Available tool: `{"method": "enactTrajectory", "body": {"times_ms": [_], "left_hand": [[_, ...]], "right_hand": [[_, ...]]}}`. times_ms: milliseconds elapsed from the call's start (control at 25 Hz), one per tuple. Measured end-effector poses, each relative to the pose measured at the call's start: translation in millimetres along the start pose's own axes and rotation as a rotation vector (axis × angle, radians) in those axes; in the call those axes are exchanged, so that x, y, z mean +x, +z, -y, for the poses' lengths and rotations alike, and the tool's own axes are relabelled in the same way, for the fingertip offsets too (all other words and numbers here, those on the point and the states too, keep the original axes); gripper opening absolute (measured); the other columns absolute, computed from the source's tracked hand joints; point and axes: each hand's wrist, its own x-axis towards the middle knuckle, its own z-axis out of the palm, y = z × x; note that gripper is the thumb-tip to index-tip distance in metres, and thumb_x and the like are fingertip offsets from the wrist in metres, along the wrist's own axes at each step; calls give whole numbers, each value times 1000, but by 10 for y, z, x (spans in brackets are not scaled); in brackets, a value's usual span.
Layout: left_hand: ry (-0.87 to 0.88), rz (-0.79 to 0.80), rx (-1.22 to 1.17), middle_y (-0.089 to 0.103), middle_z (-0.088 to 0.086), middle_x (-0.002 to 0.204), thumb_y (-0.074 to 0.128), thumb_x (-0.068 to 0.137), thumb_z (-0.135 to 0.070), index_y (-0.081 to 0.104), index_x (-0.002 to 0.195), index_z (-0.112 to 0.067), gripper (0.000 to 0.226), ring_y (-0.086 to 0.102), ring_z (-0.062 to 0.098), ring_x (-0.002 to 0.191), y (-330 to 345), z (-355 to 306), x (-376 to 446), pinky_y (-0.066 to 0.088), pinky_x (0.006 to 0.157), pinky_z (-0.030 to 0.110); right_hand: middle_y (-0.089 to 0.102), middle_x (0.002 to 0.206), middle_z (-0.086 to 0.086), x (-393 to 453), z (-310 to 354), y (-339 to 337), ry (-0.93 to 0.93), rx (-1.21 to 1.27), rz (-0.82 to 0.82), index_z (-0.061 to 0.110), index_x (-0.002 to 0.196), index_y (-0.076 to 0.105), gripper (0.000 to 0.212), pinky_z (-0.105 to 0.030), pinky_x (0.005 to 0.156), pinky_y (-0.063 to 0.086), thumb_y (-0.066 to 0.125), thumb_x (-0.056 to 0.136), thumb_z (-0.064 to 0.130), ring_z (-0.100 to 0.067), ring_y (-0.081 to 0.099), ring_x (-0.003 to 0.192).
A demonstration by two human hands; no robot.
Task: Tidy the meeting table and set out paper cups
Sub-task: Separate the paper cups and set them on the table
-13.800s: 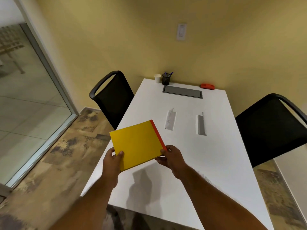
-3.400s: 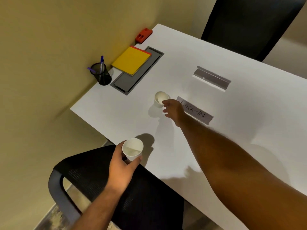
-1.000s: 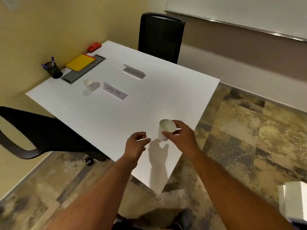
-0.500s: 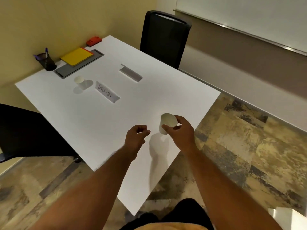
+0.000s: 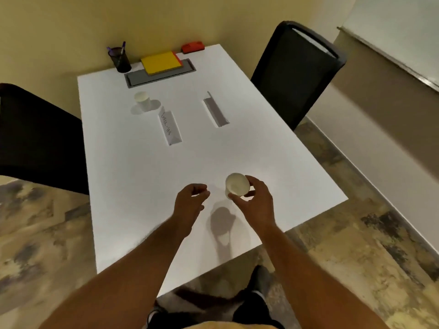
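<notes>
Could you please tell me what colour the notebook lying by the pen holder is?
The notebook is yellow with a red spine edge, seen in the head view.

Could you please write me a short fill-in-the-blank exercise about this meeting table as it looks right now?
1. The right hand holds a white paper ____ near the white table's close end.
2. The yellow notebook lies partly on the grey ____ panel.
3. The black mesh pen holder stands ____ of that notebook.
4. The left hand holds ____.

Answers: cup; recessed; left; nothing
</notes>
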Motion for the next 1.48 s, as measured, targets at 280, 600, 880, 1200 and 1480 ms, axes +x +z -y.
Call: {"method": "enactTrajectory", "body": {"times_ms": [280,600,880,1200,1480], "left_hand": [[-16,-157,-14,72,0,111,71,94,-22,71,110,-25,16,69,19,103,870,-227,-24,60,84,39],[88,-202,108,69,-8,107,66,97,-25,68,113,-26,16,67,14,86,1103,-553,379,57,74,31],[54,-162,26,71,-6,105,67,95,-23,69,100,-31,10,67,17,83,1107,-789,862,58,71,32],[-60,-286,-88,72,1,109,70,94,-19,71,107,-23,14,69,21,100,1092,-923,1392,58,77,33],[-142,-400,-113,70,0,110,70,95,-18,71,107,-22,12,67,21,101,1352,-1009,1739,55,76,30]], "right_hand": [[54,127,18,779,-362,-548,-96,-19,152,33,133,59,71,-32,88,59,95,72,38,-7,63,106],[55,129,13,1303,-276,-419,-155,5,206,27,135,61,73,-33,95,57,95,72,34,-11,61,112],[51,129,15,1726,-40,-311,-173,-21,205,32,138,54,77,-17,89,51,95,74,20,-9,60,112],[58,121,6,2815,177,-23,-114,-165,331,26,126,57,66,-40,87,60,91,70,34,-18,66,103],[57,119,3,3601,33,253,-104,-250,476,24,125,57,66,-34,80,55,89,71,43,-19,66,101]]}}
